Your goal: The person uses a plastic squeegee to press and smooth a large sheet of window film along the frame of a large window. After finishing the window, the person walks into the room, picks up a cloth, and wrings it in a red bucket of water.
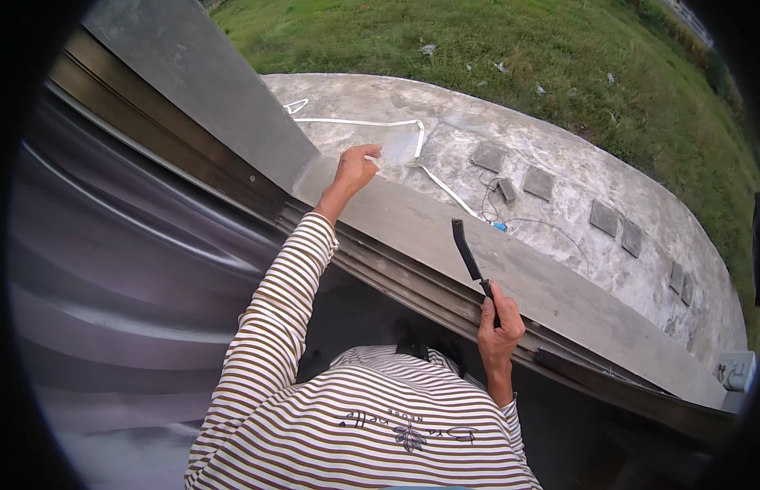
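Observation:
My left hand (358, 170) is stretched out over the far end of the grey stone sill (445, 224), close to the side wall. Its fingers are curled together, and anything between them is too small to make out. In my right hand (501, 327) is a slim black tool (467, 251) with a long, angled end, gripped by its handle and pointing up and away. The tool is raised above the metal window track (404, 273); its exact kind does not show.
Purple-grey curtain (127, 269) hangs at the left, below the grey side wall (200, 90). Beyond the sill, a concrete ledge (560, 245) carries white strip (360, 123), dark square tiles (538, 183), a thin cable and a small blue item (499, 226). Grass (511, 41) lies farther out.

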The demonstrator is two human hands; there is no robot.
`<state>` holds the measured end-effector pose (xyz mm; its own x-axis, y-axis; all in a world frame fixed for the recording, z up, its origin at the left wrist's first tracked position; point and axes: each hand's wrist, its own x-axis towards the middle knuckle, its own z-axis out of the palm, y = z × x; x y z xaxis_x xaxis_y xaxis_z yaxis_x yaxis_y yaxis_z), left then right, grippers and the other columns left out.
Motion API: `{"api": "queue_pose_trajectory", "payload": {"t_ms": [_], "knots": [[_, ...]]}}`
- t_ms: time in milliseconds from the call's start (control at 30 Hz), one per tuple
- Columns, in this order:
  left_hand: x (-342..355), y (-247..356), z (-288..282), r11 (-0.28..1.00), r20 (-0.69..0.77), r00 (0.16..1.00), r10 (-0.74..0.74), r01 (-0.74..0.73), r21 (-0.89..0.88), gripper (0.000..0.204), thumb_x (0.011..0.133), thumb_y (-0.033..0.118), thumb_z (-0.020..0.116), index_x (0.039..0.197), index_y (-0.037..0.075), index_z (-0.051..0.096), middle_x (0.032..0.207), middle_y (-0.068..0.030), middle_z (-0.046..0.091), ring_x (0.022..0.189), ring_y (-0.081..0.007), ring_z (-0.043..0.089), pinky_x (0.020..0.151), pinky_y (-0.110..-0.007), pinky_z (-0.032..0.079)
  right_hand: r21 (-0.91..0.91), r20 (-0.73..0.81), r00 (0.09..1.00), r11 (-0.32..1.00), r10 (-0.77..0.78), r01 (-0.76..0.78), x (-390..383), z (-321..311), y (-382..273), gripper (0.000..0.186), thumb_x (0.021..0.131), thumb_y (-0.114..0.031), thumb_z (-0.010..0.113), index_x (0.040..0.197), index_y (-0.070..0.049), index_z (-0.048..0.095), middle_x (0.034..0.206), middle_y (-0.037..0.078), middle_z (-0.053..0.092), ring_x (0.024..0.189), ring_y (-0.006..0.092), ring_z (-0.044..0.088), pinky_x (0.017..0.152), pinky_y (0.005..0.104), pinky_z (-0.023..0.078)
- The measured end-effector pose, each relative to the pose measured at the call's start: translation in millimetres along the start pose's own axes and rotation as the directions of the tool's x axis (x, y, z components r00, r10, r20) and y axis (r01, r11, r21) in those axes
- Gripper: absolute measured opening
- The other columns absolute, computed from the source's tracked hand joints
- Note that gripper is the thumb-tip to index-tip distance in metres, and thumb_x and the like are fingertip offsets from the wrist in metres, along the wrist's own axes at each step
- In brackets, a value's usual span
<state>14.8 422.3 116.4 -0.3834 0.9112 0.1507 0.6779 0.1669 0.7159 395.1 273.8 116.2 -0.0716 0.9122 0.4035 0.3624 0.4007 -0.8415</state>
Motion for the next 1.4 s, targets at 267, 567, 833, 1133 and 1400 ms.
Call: {"api": "queue_pose_trajectory", "payload": {"t_ms": [267, 567, 833, 1133, 1400], "knots": [[-96, 29, -90, 0.884, 0.083, 0.981, -0.176, 0.121, 0.451, 0.022, 0.077, 0.023, 0.068, 0.090, 0.005, 0.070, 0.083, -0.0120, 0.068, 0.082, -0.0301, 0.066, 0.073, -0.040, 0.051, -0.022, -0.023, 1.000, 1.000, -0.005, 0.005, -2, 3, 5, 0.032, 0.085, 0.005, 0.061, 0.117, 0.000, 0.064, 0.078, 0.014, 0.061, 0.065, 0.0231, 0.058, 0.060, 0.0302, 0.046], [-125, 9, -68, 0.793, -0.011, 0.981, -0.193, 0.163, 0.587, 0.038, 0.067, 0.038, 0.073, 0.079, 0.002, 0.069, 0.079, -0.0125, 0.068, 0.079, -0.0307, 0.066, 0.071, -0.040, 0.051, -0.022, 0.006, 1.000, 1.000, 0.009, -0.009, -1, 2, 1, 0.031, 0.086, 0.004, 0.061, 0.116, 0.000, 0.064, 0.078, 0.014, 0.060, 0.065, 0.0233, 0.058, 0.060, 0.0305, 0.046], [-127, 30, -52, 0.751, -0.059, 0.946, -0.317, 0.289, 0.593, 0.030, 0.069, 0.031, 0.071, 0.075, 0.002, 0.069, 0.076, -0.0207, 0.068, 0.078, -0.0385, 0.066, 0.069, -0.045, 0.051, -0.004, -0.012, 0.999, 1.000, 0.030, -0.030, -2, 1, 0, 0.030, 0.086, 0.004, 0.061, 0.116, 0.000, 0.064, 0.077, 0.013, 0.059, 0.064, 0.0208, 0.056, 0.060, 0.0293, 0.046], [-119, 30, -50, 0.703, -0.053, 0.939, -0.339, 0.290, 0.650, 0.022, 0.066, 0.025, 0.070, 0.071, 0.003, 0.071, 0.071, -0.0157, 0.068, 0.072, -0.0336, 0.067, 0.069, -0.041, 0.052, 0.048, 0.025, 0.997, 0.996, 0.073, -0.074, 0, -2, -1, 0.030, 0.086, 0.004, 0.062, 0.116, 0.000, 0.064, 0.078, 0.012, 0.060, 0.066, 0.0200, 0.057, 0.062, 0.0285, 0.046], [-111, 37, -40, 0.660, -0.054, 0.820, -0.570, 0.496, 0.565, 0.019, 0.071, 0.020, 0.068, 0.072, 0.002, 0.073, 0.072, -0.0122, 0.071, 0.081, -0.0295, 0.070, 0.076, -0.037, 0.055, 0.112, 0.048, 0.993, 0.987, 0.110, -0.115, -3, -6, 5, 0.030, 0.086, 0.004, 0.062, 0.115, 0.002, 0.064, 0.081, 0.013, 0.062, 0.067, 0.0192, 0.057, 0.063, 0.0274, 0.046]]}}
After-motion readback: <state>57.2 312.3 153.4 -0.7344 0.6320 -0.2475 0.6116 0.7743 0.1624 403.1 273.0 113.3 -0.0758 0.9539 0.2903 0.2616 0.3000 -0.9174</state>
